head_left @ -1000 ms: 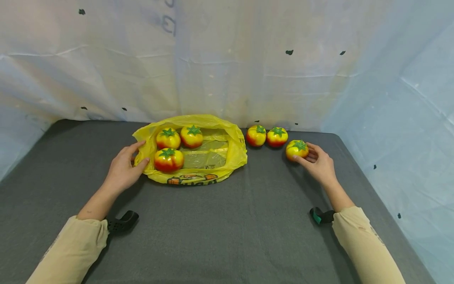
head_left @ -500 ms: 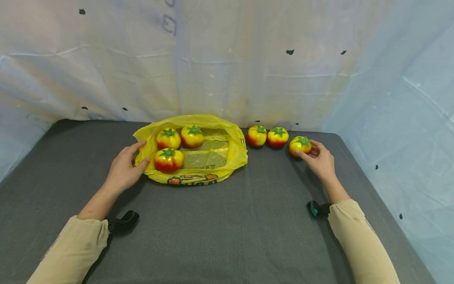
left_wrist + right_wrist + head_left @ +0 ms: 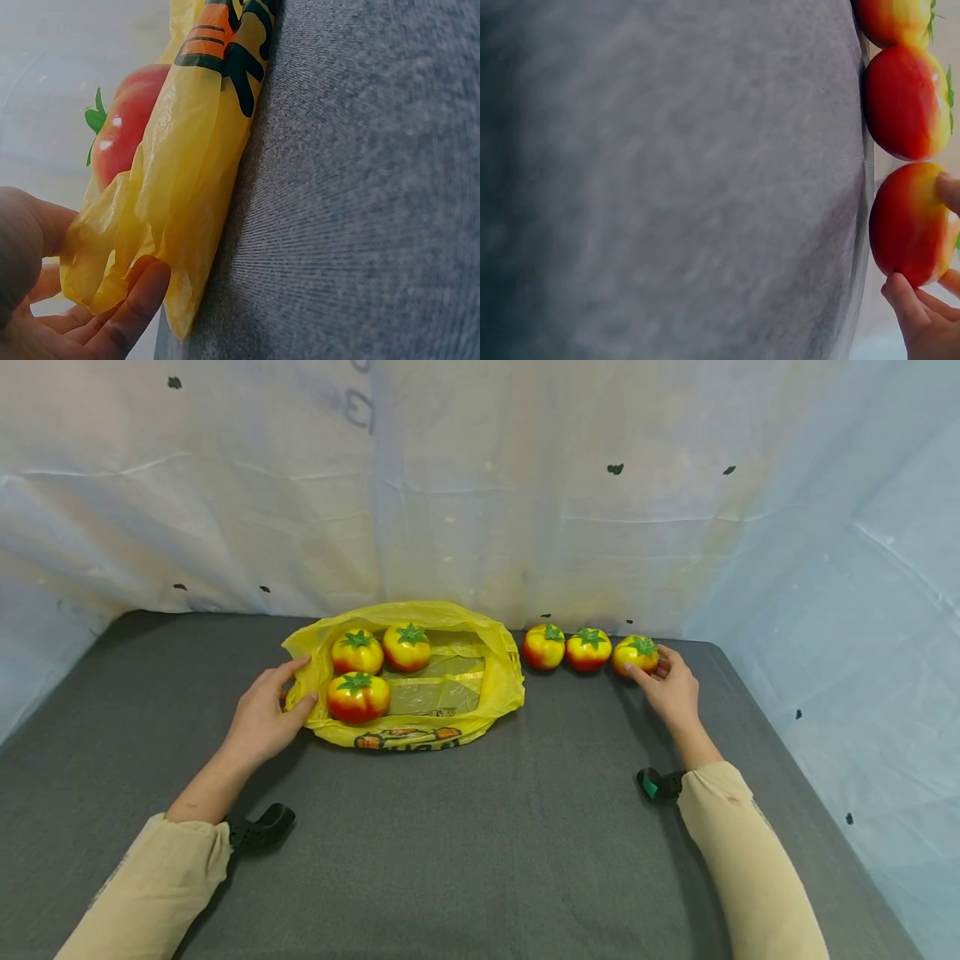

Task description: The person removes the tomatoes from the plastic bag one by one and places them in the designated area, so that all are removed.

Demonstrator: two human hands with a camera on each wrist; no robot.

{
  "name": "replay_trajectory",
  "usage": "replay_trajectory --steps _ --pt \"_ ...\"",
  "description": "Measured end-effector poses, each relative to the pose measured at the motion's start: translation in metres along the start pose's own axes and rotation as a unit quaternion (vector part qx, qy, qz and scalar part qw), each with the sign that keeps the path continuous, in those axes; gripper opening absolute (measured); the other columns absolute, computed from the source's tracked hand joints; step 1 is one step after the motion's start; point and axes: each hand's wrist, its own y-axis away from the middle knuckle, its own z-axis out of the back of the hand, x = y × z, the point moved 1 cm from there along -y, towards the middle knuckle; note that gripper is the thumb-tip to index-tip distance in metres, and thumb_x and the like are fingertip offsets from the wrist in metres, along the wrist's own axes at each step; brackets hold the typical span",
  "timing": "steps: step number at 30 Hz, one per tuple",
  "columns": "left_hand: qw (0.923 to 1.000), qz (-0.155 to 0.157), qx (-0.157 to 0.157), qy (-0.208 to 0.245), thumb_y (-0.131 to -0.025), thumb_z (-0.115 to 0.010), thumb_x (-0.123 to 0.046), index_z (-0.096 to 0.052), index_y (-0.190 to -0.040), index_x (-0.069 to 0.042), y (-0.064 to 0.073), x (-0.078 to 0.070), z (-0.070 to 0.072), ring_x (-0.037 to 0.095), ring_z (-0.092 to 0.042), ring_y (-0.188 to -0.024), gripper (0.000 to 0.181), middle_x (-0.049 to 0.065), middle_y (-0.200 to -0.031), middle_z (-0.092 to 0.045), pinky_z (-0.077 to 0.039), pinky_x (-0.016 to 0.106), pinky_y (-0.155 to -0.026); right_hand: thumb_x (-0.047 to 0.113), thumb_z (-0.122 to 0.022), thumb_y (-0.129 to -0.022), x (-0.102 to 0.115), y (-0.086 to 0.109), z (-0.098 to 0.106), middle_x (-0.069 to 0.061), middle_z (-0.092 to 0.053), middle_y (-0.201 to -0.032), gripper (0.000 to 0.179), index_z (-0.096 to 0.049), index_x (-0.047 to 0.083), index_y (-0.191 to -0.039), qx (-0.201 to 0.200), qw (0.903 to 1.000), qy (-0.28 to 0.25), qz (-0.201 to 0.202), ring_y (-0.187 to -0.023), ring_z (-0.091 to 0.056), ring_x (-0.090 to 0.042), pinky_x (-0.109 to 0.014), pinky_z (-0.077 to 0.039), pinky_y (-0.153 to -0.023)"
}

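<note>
The head view looks from above, forward and down, over the grey tabletop point(image 3: 480, 843). The left wrist view is taken low and close, turned sideways; with the head view it shares the left hand point(image 3: 258, 714) and the yellow plastic bag point(image 3: 501, 681). The right wrist view, likewise low and sideways, shares the right hand point(image 3: 671, 689) and the three tomatoes point(image 3: 588, 653) in a row.

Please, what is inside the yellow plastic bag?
The yellow plastic bag holds three round, glossy red-yellow tomatoes with green tops. Part of its floor shows to their right; what lies beneath them is hidden.
</note>
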Motion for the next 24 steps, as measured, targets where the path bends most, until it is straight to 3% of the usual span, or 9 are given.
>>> replay_trajectory --steps 24 --pt "1.0000 0.005 0.008 0.002 -0.097 -0.053 -0.014 -0.034 -0.146 0.002 0.000 0.000 0.000 0.044 -0.047 -0.101 0.055 0.033 -0.129 -0.043 -0.042 0.052 -0.074 0.044 -0.061 -0.091 0.002 -0.009 -0.004 -0.026 -0.034 -0.150 0.085 -0.018 0.003 -0.153 0.007 0.9995 0.025 -0.017 -0.135 -0.039 -0.038 -0.047 -0.035 -0.108"
